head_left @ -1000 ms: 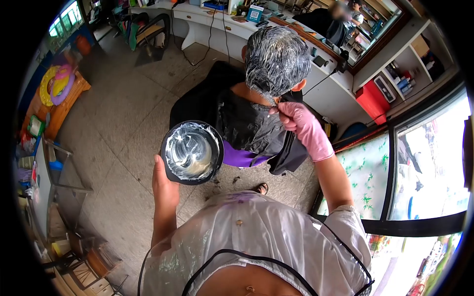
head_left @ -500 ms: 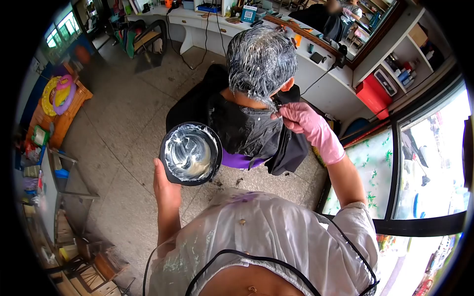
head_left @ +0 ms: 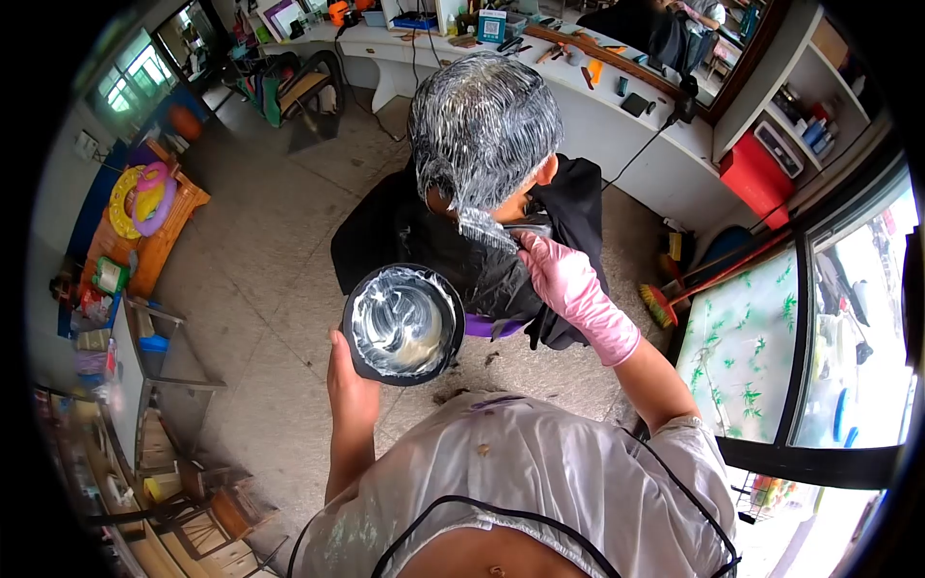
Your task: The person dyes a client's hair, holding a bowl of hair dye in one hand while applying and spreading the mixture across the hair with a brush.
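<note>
Bare, my left hand [head_left: 353,383] holds a black bowl [head_left: 448,371] with white cream smeared inside. My right hand [head_left: 559,277], in a pink glove, grips a dark-handled tool whose cream-coated brush or comb end [head_left: 488,231] lies against the hair at the nape. A seated person faces away, their hair [head_left: 482,125] streaked with white cream, a black cape [head_left: 385,226] over the shoulders. The tool's handle is mostly hidden by the pink fingers.
A white counter [head_left: 588,72] with a mirror, tools and a hair dryer [head_left: 686,101] runs behind the person. A red box [head_left: 756,178] and a broom [head_left: 658,304] are at the right. Swim rings [head_left: 145,197] lie on a wooden stand at the left.
The view has shifted. My right hand has turned and drawn back slightly from the neck, and the cream-coated tool end now shows. The bowl stays in my left hand.
</note>
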`<state>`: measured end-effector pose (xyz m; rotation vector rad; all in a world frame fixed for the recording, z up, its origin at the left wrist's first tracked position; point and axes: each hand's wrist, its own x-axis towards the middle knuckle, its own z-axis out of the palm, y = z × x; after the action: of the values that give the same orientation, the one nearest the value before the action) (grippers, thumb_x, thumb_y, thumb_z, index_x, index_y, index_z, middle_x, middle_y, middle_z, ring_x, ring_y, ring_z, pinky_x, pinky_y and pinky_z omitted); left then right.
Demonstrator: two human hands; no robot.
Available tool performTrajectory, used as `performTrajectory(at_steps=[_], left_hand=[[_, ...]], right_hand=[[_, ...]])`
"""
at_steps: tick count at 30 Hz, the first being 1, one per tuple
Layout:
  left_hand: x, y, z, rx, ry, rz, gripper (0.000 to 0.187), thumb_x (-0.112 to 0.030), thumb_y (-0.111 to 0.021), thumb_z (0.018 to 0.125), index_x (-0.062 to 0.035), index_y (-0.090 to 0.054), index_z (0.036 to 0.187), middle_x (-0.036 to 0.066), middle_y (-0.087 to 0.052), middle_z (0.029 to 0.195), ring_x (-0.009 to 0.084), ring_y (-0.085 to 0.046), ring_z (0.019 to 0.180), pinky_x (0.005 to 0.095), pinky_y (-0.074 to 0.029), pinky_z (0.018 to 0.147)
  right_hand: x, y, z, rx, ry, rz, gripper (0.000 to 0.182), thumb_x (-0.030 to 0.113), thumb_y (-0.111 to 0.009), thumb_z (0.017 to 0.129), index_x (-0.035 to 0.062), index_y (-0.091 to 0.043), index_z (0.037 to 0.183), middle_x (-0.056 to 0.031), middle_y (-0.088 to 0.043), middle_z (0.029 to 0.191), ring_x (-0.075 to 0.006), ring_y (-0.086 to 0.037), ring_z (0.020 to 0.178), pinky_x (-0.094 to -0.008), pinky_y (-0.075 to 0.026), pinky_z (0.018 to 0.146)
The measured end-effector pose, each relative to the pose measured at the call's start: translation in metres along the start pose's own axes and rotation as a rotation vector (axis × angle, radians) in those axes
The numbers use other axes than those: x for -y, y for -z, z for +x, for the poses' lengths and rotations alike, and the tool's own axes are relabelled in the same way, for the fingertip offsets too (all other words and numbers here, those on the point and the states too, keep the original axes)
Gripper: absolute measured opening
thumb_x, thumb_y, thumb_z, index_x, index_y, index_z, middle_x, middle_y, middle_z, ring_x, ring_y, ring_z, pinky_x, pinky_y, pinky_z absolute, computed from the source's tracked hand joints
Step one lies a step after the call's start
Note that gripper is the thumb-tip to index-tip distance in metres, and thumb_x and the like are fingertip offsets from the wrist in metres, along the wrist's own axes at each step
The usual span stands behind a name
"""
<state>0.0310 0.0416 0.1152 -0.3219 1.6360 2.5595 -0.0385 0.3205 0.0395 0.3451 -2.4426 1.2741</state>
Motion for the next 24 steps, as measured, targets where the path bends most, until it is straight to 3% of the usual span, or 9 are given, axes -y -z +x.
performTrajectory(at_steps=[2,4,7,8,11,13,20,22,24], left_hand=[[0.004,0.003,-0.004,-0.035,-0.020,0.005,0.055,-0.042,-0.031,0.093,0.0028,-0.038,0.124,0.013,-0.045,0.124,0.0222,-0.044,0.114,0.0371,-0.035,0.096],[0.005,0.005,-0.010,-0.012,-0.021,0.026,0.054,-0.042,-0.031,0.093,0.0026,-0.039,0.124,0.012,-0.046,0.123,0.0222,-0.045,0.113,0.0368,-0.035,0.096],[0.006,0.005,-0.015,-0.019,-0.021,0.033,0.054,-0.042,-0.030,0.093,0.0024,-0.039,0.123,0.012,-0.047,0.122,0.0223,-0.045,0.113,0.0365,-0.035,0.096],[0.006,0.005,-0.018,-0.071,-0.006,0.021,0.054,-0.042,-0.030,0.093,0.0023,-0.040,0.123,0.012,-0.047,0.122,0.0222,-0.045,0.113,0.0365,-0.035,0.096],[0.009,0.013,-0.016,-0.074,-0.017,0.009,0.054,-0.042,-0.030,0.093,0.0020,-0.040,0.122,0.012,-0.047,0.122,0.0222,-0.045,0.113,0.0369,-0.035,0.096],[0.009,0.015,-0.014,-0.029,-0.036,0.009,0.054,-0.042,-0.029,0.093,0.0019,-0.040,0.122,0.012,-0.047,0.122,0.0221,-0.045,0.113,0.0371,-0.035,0.096],[-0.001,0.016,0.007,-0.010,-0.009,0.009,0.054,-0.042,-0.031,0.093,0.0023,-0.040,0.123,0.012,-0.046,0.124,0.0224,-0.044,0.114,0.0377,-0.034,0.097],[-0.004,0.020,0.012,-0.014,0.002,0.015,0.055,-0.042,-0.032,0.093,0.0023,-0.040,0.124,0.012,-0.046,0.124,0.0223,-0.044,0.114,0.0377,-0.033,0.097],[-0.003,0.025,0.017,0.016,0.002,-0.006,0.055,-0.042,-0.031,0.093,0.0021,-0.039,0.124,0.012,-0.046,0.124,0.0220,-0.043,0.115,0.0376,-0.034,0.097]], right_hand=[[0.001,0.009,-0.006,-0.065,0.104,-0.110,0.018,0.010,-0.056,0.082,-0.0001,-0.055,0.097,-0.0144,-0.061,0.082,-0.0324,-0.059,0.074,-0.0328,-0.049,0.059],[-0.010,0.012,0.005,-0.042,-0.015,-0.061,0.013,0.016,-0.052,0.084,0.0031,-0.055,0.088,-0.0153,-0.059,0.074,-0.0309,-0.059,0.066,-0.0352,-0.048,0.055],[-0.006,0.024,0.032,-0.106,0.038,-0.394,0.015,0.020,-0.052,0.084,0.0059,-0.051,0.080,-0.0130,-0.058,0.068,-0.0304,-0.058,0.062,-0.0382,-0.046,0.052],[-0.001,0.025,0.037,-0.049,-0.068,-0.433,0.012,0.016,-0.056,0.082,0.0060,-0.057,0.089,-0.0145,-0.060,0.073,-0.0315,-0.059,0.066,-0.0351,-0.047,0.055],[0.003,0.023,0.046,-0.075,-0.058,-0.441,0.014,0.017,-0.057,0.082,0.0060,-0.057,0.089,-0.0143,-0.060,0.073,-0.0316,-0.059,0.067,-0.0353,-0.047,0.055],[0.004,0.019,0.048,-0.128,-0.050,-0.425,0.016,0.023,-0.054,0.083,0.0068,-0.054,0.081,-0.0140,-0.058,0.066,-0.0315,-0.058,0.062,-0.0395,-0.046,0.053],[0.012,0.031,0.041,-0.140,-0.066,-0.360,0.015,0.019,-0.056,0.082,0.0045,-0.058,0.086,-0.0174,-0.059,0.072,-0.0338,-0.059,0.068,-0.0391,-0.046,0.056],[0.006,0.040,0.031,-0.122,-0.140,-0.266,0.014,0.017,-0.055,0.084,0.0031,-0.058,0.087,-0.0130,-0.059,0.065,-0.0273,-0.059,0.058,-0.0334,-0.045,0.052],[0.007,0.042,0.030,-0.064,-0.378,0.231,0.016,0.015,-0.054,0.087,0.0004,-0.058,0.091,0.0016,-0.046,0.055,-0.0048,-0.042,0.049,-0.0209,-0.036,0.045]])
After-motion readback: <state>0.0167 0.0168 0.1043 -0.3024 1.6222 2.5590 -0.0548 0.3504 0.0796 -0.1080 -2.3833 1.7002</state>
